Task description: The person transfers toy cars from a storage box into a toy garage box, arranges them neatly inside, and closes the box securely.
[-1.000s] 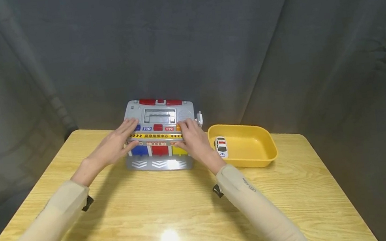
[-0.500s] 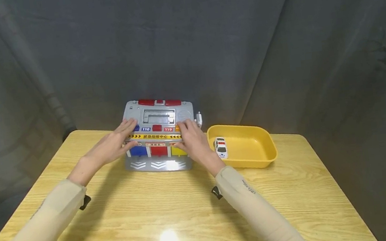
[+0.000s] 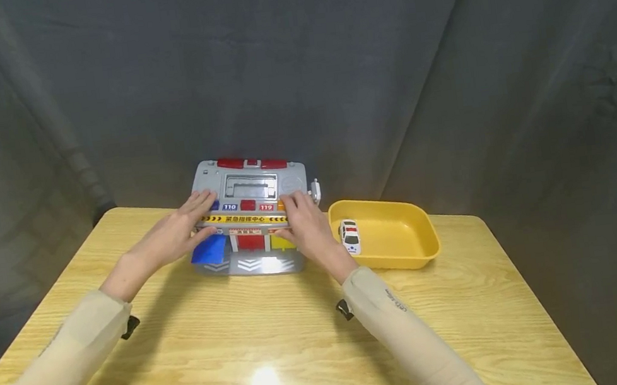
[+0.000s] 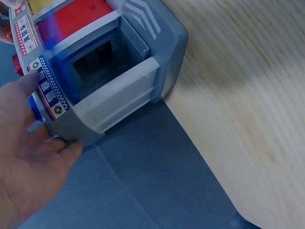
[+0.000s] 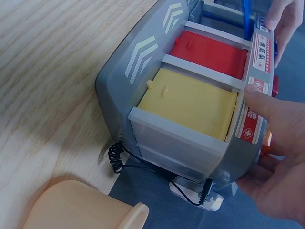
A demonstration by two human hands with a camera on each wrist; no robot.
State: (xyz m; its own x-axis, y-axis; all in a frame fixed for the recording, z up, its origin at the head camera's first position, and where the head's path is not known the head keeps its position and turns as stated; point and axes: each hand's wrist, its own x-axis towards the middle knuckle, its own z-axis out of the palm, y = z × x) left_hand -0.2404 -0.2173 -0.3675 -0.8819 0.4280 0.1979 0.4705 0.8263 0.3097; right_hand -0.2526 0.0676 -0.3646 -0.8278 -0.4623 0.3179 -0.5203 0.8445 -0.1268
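A grey toy garage (image 3: 208, 180) stands at the back of the table with three coloured doors in front. Its blue door (image 3: 209, 249) is swung up and outward, and the left wrist view shows the bay behind it open, its interior dark. The red door (image 5: 208, 53) and the yellow door (image 5: 189, 102) are closed. My left hand (image 3: 178, 231) grips the garage's left front edge, thumb on the front sticker, fingers over the top near a blue button. At the right front edge my right hand (image 3: 312, 225) holds on likewise, fingers by an orange button.
To the garage's right sits a yellow tray (image 3: 399, 233) with a white toy police car (image 3: 350, 237) in its left part. A white handset (image 3: 316, 190) with a coiled black cord (image 5: 116, 156) hangs on the garage's right side. A dark curtain (image 3: 271, 63) rises behind.
The blue door has swung from closed to raised outward. Both hands keep their places on the garage, and the red and yellow doors stay closed.
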